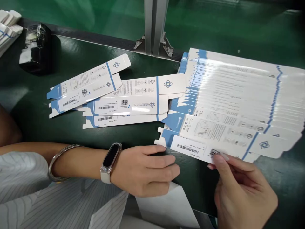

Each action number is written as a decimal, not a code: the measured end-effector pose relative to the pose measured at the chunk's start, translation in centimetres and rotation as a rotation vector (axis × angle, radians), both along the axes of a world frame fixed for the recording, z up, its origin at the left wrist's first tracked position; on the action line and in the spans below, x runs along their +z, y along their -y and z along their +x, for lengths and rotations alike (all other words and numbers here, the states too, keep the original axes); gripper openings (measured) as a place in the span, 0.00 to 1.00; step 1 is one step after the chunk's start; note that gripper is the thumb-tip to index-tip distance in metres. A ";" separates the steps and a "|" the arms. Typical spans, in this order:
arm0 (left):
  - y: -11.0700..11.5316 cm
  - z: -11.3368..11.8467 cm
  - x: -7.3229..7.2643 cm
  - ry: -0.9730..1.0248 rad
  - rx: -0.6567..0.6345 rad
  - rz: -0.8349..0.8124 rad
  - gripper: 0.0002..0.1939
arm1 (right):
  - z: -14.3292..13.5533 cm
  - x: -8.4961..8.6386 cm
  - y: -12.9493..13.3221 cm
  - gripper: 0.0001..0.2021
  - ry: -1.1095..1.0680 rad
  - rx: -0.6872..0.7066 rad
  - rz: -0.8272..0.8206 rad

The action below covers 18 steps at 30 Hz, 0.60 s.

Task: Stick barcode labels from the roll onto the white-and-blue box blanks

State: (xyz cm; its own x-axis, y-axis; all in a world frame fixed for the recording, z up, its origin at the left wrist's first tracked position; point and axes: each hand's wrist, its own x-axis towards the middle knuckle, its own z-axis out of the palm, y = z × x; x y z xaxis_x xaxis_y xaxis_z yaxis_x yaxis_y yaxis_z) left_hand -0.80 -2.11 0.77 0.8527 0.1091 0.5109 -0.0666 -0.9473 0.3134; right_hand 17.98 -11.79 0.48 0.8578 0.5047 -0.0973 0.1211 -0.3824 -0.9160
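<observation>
One flat carton, at the front of the overlapping fan of cartons at right of the frame, is pinched by its labelled edge between thumb and fingers of the right hand; the left hand is held half open, with nothing visibly gripped. If the carton is tugged, the fan could be skewed through overlap; the label could be creased by thumb pressure.

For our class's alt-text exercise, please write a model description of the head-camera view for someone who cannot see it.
A right hand pinches at a white barcode label at the near edge of fanned flat cartons on a dark green table. The left hand, palm down, is beside them; a few labelled cartons lie farther left.
</observation>
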 end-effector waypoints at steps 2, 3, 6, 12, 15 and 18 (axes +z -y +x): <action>0.1 -0.1 -0.1 -0.020 0.007 -0.008 0.07 | -0.2 0.1 -0.1 0.12 -0.010 -0.007 -0.007; 0.1 -0.1 -0.1 -0.042 0.009 -0.013 0.06 | -0.2 0.1 -0.1 0.12 -0.022 -0.003 -0.010; 0.2 -0.2 0.0 -0.121 0.017 -0.023 0.04 | -0.3 0.2 -0.2 0.12 -0.019 0.004 -0.008; -0.1 -0.2 0.1 -0.182 0.023 -0.009 0.05 | -0.4 0.3 -0.1 0.12 0.017 0.009 -0.038; -0.2 -0.2 0.0 -0.203 0.030 0.010 0.05 | -0.4 0.3 -0.1 0.12 0.029 0.010 -0.043; -0.2 -0.2 -0.2 -0.219 0.035 0.016 0.05 | -0.4 0.2 -0.1 0.12 0.034 0.014 -0.051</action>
State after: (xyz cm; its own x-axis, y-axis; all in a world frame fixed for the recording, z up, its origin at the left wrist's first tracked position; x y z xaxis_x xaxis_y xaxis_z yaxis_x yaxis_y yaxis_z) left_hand -1.04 -1.89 0.62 0.9392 0.1344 0.3160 0.0348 -0.9527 0.3019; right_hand 17.62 -11.72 0.70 0.8539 0.5118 -0.0939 0.1577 -0.4265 -0.8906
